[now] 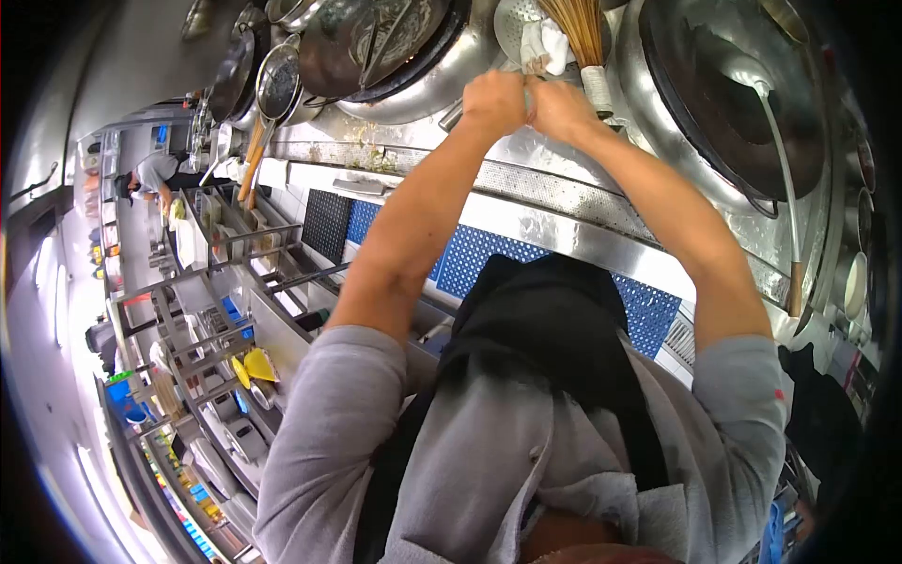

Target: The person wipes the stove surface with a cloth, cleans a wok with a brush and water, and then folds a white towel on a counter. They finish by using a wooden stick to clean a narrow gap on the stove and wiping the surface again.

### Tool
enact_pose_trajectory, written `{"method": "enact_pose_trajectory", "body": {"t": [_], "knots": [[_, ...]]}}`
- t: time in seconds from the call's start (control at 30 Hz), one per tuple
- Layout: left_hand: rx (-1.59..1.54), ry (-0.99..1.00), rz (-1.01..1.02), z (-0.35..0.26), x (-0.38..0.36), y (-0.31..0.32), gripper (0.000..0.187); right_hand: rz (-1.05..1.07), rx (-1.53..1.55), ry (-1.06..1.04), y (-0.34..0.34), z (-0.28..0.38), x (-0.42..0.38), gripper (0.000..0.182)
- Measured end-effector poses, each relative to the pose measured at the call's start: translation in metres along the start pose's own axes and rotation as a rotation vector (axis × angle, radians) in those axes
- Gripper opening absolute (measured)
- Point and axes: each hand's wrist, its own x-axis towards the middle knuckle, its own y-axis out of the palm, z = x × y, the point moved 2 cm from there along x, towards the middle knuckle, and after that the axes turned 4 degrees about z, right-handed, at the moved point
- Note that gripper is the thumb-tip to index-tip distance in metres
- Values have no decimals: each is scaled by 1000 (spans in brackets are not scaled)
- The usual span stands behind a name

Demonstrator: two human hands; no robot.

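Both arms reach forward over the steel stove top. My left hand (495,101) and my right hand (561,108) are close together near its middle, fingers curled round something small that their grip hides. Just beyond them lies a crumpled white cloth (544,45) on a perforated strainer (512,26). A bamboo brush (575,33) with a white-wrapped handle is right beside my right hand. To the left is a dark wok (349,56) with utensils in it; to the right stands a large wok (714,113) with a long-handled ladle (778,150).
A wire-mesh skimmer (277,85) with a wooden handle hangs over the stove's left side. Steel shelving (202,310) fills the left, where another person (153,176) bends over a counter. Blue perforated matting (479,258) covers the floor below the stove edge.
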Motion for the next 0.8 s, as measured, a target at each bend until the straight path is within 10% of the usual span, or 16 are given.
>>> {"method": "enact_pose_trajectory", "body": {"t": [0.17,0.27,0.33,0.4,0.53,0.67,0.8], "knots": [[-645,95,606,56,29,55,73,-57,-69,-272,26,8,-29,75],[-1454,-59,365,72,-16,36,99,-384,503,-416,45,-14,-32,71],[-1377,69,-202,59,-60,25,118,-190,989,-72,33,-23,-32,41],[-481,462,-560,35,-103,7,113,99,1441,156,31,-45,-29,27],[46,493,-643,6,-125,-35,91,812,1522,-106,-35,-2,-48,21],[135,738,-634,-6,-111,-69,61,1024,1118,-118,-56,22,-46,25],[219,399,-466,-13,-104,-70,23,614,797,-180,-46,33,-33,23]]}}
